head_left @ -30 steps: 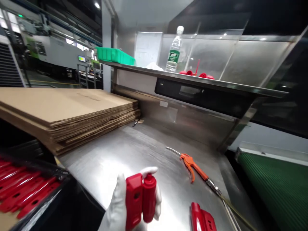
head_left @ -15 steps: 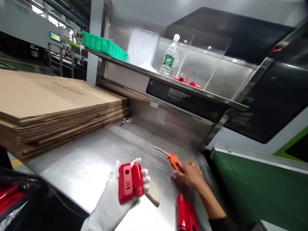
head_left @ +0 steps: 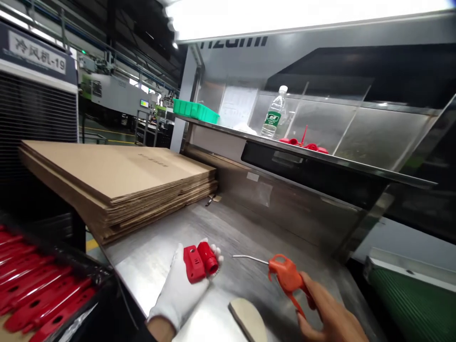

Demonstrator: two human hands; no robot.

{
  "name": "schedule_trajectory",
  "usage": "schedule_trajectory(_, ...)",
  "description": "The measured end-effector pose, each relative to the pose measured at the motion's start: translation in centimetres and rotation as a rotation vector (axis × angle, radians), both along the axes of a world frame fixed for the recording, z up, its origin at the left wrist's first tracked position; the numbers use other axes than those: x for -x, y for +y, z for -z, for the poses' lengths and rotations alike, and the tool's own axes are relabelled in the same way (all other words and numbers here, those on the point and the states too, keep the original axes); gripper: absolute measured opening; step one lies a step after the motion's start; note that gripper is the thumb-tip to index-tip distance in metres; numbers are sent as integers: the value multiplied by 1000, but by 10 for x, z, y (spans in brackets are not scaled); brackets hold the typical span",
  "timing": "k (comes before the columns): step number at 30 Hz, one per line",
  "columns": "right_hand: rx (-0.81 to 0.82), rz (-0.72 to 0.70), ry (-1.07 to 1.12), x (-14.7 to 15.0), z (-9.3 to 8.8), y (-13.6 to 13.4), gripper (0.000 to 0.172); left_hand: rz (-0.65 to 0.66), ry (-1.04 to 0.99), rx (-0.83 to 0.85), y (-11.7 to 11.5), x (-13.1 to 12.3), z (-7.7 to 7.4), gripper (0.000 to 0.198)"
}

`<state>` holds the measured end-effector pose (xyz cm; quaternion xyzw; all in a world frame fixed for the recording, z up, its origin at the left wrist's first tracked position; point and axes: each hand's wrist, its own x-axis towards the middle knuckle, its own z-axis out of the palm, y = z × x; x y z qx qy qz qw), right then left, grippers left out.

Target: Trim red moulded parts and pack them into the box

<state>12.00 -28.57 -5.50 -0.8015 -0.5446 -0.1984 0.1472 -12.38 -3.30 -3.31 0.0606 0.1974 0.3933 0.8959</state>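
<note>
Across the palm of my left hand (head_left: 181, 285), in a white glove, lies a red plastic housing (head_left: 194, 264) with a round tube along one side; the gloved fingers curl behind it. My right hand (head_left: 326, 311) is bare and grips the handle of an orange air blow gun (head_left: 287, 273), raised above the metal table. Its thin bent nozzle points left toward the housing, apart from it. Between the hands, lower down, a beige rounded pad (head_left: 248, 317) lies on the table.
A stack of flat cardboard (head_left: 117, 173) covers the table's left part. Red parts fill a lined box (head_left: 42, 289) at lower left. The shelf (head_left: 302, 148) holds a green tray (head_left: 195, 112), a water bottle (head_left: 274, 114) and red pieces. A green conveyor (head_left: 413, 294) runs at right.
My right hand has picked the blow gun up off the table and turned its nozzle left. The view has swung left, bringing in the box of red parts; the second red housing is out of view.
</note>
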Motion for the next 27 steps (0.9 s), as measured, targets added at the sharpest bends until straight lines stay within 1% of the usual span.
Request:
schedule_trajectory(3,-87,-109,-44,7,9,6,67,-29,43,-86,10,0,-5,52)
schedule_trajectory(5,-118,-147,-59,11,10,12,68,-65,90,-160,10,0,-8,51)
schedule_trajectory(6,-129,-148,-72,11,10,14,67,-61,127,-210,8,-1,-9,49)
schedule_trajectory(9,-150,-153,-108,5,11,16,68,35,251,-424,3,1,-12,45)
schedule_trajectory(11,-186,-179,-97,0,15,14,71,59,282,-506,2,2,-15,47)
schedule_trajectory(14,-231,-219,2,-3,25,12,74,-27,281,-458,5,3,-17,45)
schedule_trajectory(16,-238,-228,61,-3,29,13,75,-52,309,-434,7,0,-17,41)
schedule_trajectory(19,-224,-209,49,-7,29,14,77,-10,323,-457,8,-5,-13,41)
schedule_trajectory(21,-168,-186,44,-10,29,11,78,15,317,-484,9,-7,-11,41)
schedule_trajectory(23,-88,-168,90,-10,28,8,78,24,305,-509,10,-7,-10,42)
schedule_trajectory(25,-31,-161,163,-4,25,7,77,50,308,-544,11,-6,-8,44)
schedule_trajectory(27,-41,-140,212,5,19,10,71,91,329,-578,11,-4,-7,46)
